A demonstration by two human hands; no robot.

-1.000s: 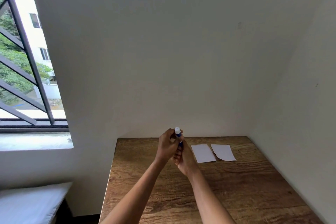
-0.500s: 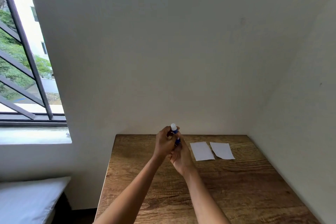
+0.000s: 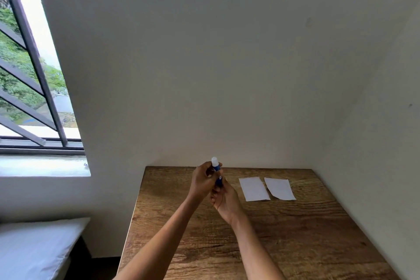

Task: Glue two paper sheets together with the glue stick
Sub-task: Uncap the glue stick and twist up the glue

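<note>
Above the far half of the wooden desk [image 3: 284, 234], both forearms reach in from six o'clock and meet near the middle, raised off the surface. The left hand [image 3: 201, 180] sits uppermost, knuckles toward the camera, its fingers curled round the top part of the glue stick [image 3: 217, 169], pinching just under the white cap. The right hand [image 3: 225, 198] lies directly beneath and slightly toward four o'clock of it, its fingers wrapped round the lower blue barrel, so the two hands touch one another. The glue stick stands nearly upright, tipped a little toward eleven o'clock, with the white cap showing clear above the left fingers. Any label on the barrel is too small and too covered to read.

At three o'clock of the hands, two white paper sheets lie flat on the desk, close to its far edge: the left sheet [image 3: 254, 188] and the right sheet [image 3: 280, 188], side by side with a narrow gap, neither touched. A barred window [image 3: 27, 75] stands at nine o'clock, and a white bed [image 3: 34, 250] at seven o'clock.
</note>
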